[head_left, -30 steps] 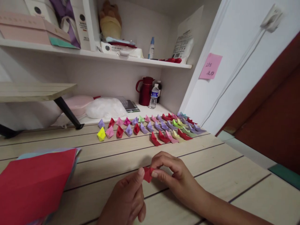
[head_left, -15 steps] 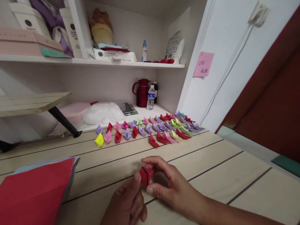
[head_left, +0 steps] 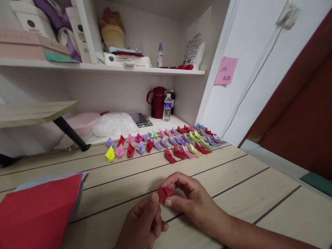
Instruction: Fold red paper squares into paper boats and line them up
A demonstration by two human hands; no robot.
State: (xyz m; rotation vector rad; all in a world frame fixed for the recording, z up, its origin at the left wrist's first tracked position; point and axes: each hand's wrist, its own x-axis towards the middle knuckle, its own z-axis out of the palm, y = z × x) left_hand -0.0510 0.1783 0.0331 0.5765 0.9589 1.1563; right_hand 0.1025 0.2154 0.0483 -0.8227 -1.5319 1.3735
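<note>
A small piece of folded red paper (head_left: 164, 194) is held just above the wooden table, between both hands. My left hand (head_left: 145, 219) pinches its left corner with thumb and forefinger, the other fingers curled under. On the opposite side, my right hand (head_left: 188, 193) grips the paper between thumb and fingertips. Beyond the hands stand rows of small folded paper boats in red, pink, purple, yellow and green, among them a yellow boat (head_left: 110, 154) at the left end and a red boat (head_left: 170, 156) nearest my hands.
A stack of coloured paper with a red sheet (head_left: 38, 211) on top lies at the left. Behind the boats is a white shelf unit (head_left: 124, 69) with a dark red jug (head_left: 157, 102) and a water bottle (head_left: 167, 108). A black-legged wooden stand (head_left: 38, 112) is at the left.
The folded red paper has turned slightly and moved a little to the right. My right hand's fingers have closed in on it, and my left hand has followed to the right.
</note>
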